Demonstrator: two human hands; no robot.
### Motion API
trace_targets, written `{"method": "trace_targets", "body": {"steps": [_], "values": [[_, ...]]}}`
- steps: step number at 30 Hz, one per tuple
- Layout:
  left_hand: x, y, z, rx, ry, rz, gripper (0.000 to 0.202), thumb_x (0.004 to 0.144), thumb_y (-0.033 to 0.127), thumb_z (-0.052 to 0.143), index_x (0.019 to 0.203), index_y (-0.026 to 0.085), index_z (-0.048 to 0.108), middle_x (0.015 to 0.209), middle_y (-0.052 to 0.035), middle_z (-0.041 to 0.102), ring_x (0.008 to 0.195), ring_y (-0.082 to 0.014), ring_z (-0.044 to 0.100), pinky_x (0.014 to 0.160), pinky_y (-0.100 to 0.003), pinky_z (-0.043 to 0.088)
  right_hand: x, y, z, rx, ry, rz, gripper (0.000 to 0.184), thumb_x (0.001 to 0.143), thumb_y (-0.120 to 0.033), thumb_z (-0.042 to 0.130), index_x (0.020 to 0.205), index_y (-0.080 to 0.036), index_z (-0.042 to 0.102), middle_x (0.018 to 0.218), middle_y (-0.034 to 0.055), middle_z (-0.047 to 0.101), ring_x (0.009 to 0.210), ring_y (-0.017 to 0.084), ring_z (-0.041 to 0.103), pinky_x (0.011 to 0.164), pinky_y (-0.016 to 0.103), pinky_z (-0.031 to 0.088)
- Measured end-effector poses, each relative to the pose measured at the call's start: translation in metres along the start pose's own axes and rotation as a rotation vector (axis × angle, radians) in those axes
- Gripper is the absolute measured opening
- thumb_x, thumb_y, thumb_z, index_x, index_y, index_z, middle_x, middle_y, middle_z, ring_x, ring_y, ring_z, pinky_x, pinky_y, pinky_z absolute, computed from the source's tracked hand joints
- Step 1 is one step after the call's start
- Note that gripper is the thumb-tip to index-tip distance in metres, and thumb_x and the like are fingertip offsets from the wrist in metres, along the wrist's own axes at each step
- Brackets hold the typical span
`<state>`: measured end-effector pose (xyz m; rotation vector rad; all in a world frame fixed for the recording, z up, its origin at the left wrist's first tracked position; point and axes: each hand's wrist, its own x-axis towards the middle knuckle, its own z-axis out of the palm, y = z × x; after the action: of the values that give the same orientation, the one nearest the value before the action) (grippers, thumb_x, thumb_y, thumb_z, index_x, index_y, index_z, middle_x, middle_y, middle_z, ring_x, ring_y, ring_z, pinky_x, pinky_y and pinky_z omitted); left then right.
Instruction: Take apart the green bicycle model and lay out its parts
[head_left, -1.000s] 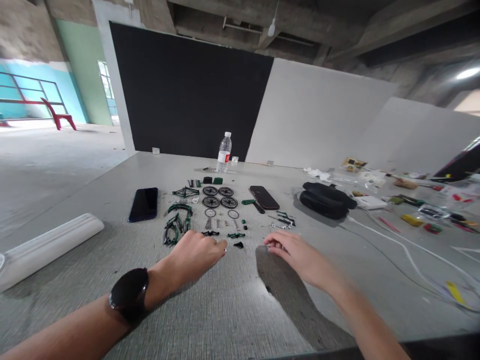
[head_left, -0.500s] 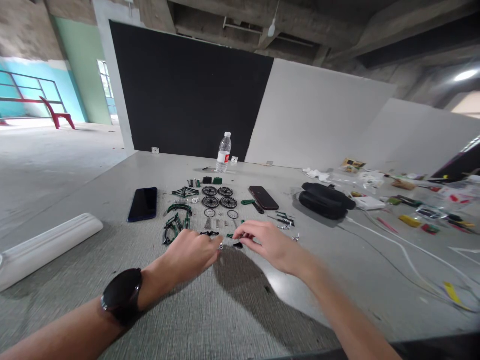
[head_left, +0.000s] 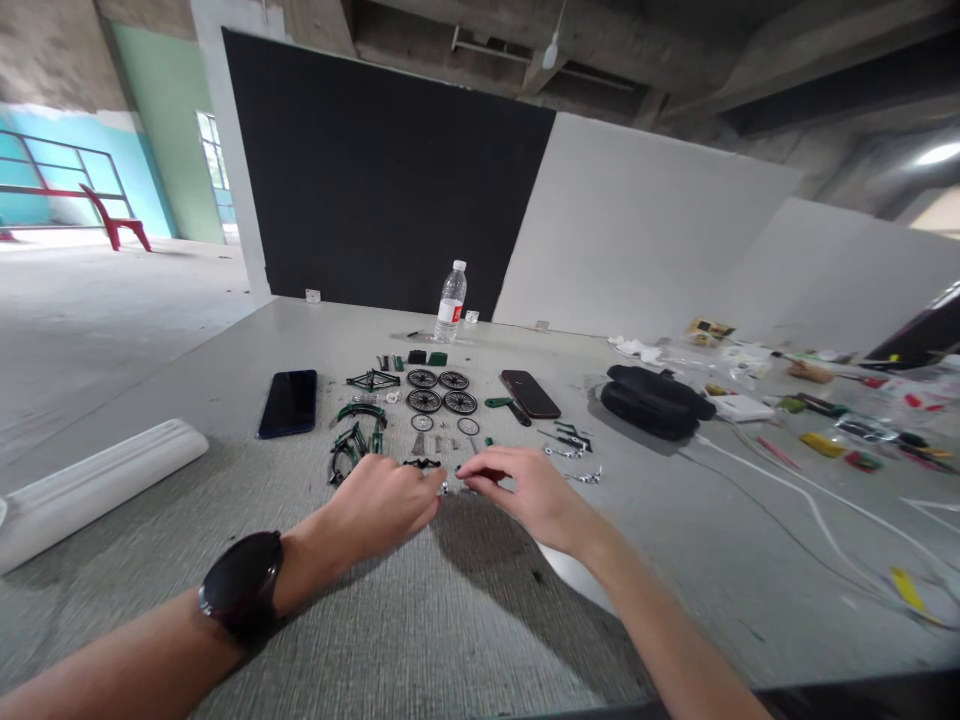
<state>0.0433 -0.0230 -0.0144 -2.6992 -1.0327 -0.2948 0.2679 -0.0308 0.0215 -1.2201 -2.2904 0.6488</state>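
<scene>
My left hand (head_left: 394,497), with a dark watch (head_left: 241,580) on its wrist, is closed low over the tabletop. A small silver part (head_left: 444,488) shows at its fingertips; whether it is gripped is unclear. Just to the right, my right hand (head_left: 529,488) has thumb and forefinger pinched together, and what lies between them is too small to name. Ahead lie model bicycle parts: spoked wheels (head_left: 424,401), a dark green frame (head_left: 373,380), curved green pieces (head_left: 360,412) and a black part (head_left: 422,463). Silver chain-like pieces (head_left: 585,476) lie right of my right hand.
One phone (head_left: 289,404) lies at left, another (head_left: 530,393) beyond my right hand beside a green-handled tool (head_left: 508,407). A water bottle (head_left: 450,305) stands at the back. A white roll (head_left: 105,490), a black case (head_left: 652,402), cables (head_left: 795,492) and clutter flank the work.
My right hand has shifted slightly left, its fingertips nearer my left hand. The black piece seen beneath it is now out of sight. My left hand stays nearly in place.
</scene>
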Motion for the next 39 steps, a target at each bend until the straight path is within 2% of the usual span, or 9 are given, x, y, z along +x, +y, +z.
{"method": "trace_targets", "body": {"steps": [5,10,14,19,22,26,31,39], "values": [[0.001,0.002,-0.001,0.012,-0.002,0.012,0.018,0.099,0.027,0.053,0.111,0.018,0.063,0.077,-0.0011,0.072,0.055,-0.0175,0.065,0.043,-0.030,0.025,0.007,0.002,-0.003,0.023,0.017,0.100,0.013,0.092,-0.025,0.062,0.092,-0.024,0.075,0.089,0.0019,0.076,0.079,0.017,0.067,0.073,0.030,0.050],[0.001,0.002,-0.001,0.001,0.006,0.011,0.012,0.096,0.023,0.055,0.101,0.018,0.064,0.073,-0.0007,0.071,0.054,-0.0160,0.066,0.044,-0.030,0.023,0.023,-0.001,-0.014,-0.020,-0.065,0.096,0.006,0.085,-0.025,0.069,0.083,-0.023,0.074,0.080,0.0000,0.075,0.072,0.015,0.066,0.067,0.028,0.049],[0.001,0.000,-0.001,-0.001,0.002,0.017,0.010,0.096,0.020,0.055,0.095,0.018,0.065,0.073,-0.0007,0.070,0.054,-0.0156,0.065,0.044,-0.028,0.026,0.029,-0.001,-0.011,-0.047,-0.125,0.083,0.005,0.083,-0.024,0.071,0.080,-0.023,0.073,0.074,-0.0006,0.072,0.068,0.015,0.064,0.063,0.027,0.047],[0.000,-0.002,0.004,-0.008,0.032,0.040,0.014,0.094,0.014,0.054,0.087,0.018,0.066,0.070,-0.0010,0.068,0.053,-0.0141,0.063,0.046,-0.027,0.031,0.030,0.004,0.000,-0.229,-0.102,0.005,0.006,0.083,-0.022,0.073,0.078,-0.025,0.074,0.083,0.0006,0.073,0.084,0.018,0.065,0.076,0.031,0.046],[-0.001,-0.003,0.007,-0.004,0.031,0.048,0.020,0.095,0.014,0.054,0.079,0.018,0.064,0.070,-0.0012,0.069,0.055,-0.0145,0.063,0.047,-0.026,0.030,0.032,0.007,0.004,-0.304,-0.094,-0.019,0.004,0.083,-0.025,0.075,0.079,-0.026,0.075,0.086,0.0011,0.073,0.091,0.021,0.063,0.081,0.033,0.045],[-0.002,-0.002,0.008,-0.001,0.029,0.060,0.019,0.095,0.014,0.055,0.079,0.019,0.065,0.072,-0.0008,0.070,0.057,-0.0159,0.064,0.046,-0.027,0.030,0.031,0.009,0.004,-0.324,-0.088,-0.040,0.004,0.085,-0.028,0.074,0.082,-0.027,0.075,0.088,0.0012,0.072,0.092,0.021,0.063,0.081,0.033,0.045],[-0.001,-0.002,0.006,-0.010,0.041,0.054,0.023,0.096,0.015,0.054,0.076,0.018,0.065,0.069,-0.0013,0.069,0.054,-0.0136,0.063,0.045,-0.027,0.028,0.024,0.010,-0.002,-0.297,0.020,-0.033,0.008,0.090,-0.029,0.068,0.092,-0.028,0.076,0.094,0.0004,0.072,0.092,0.019,0.063,0.082,0.033,0.044],[0.000,0.000,0.007,0.001,0.020,0.060,0.019,0.097,0.020,0.057,0.080,0.020,0.067,0.070,0.0007,0.070,0.056,-0.0155,0.065,0.044,-0.029,0.027,0.019,0.017,0.004,-0.307,-0.050,-0.024,0.011,0.086,-0.030,0.075,0.096,-0.028,0.076,0.092,0.0024,0.070,0.095,0.022,0.061,0.082,0.034,0.045]]}}
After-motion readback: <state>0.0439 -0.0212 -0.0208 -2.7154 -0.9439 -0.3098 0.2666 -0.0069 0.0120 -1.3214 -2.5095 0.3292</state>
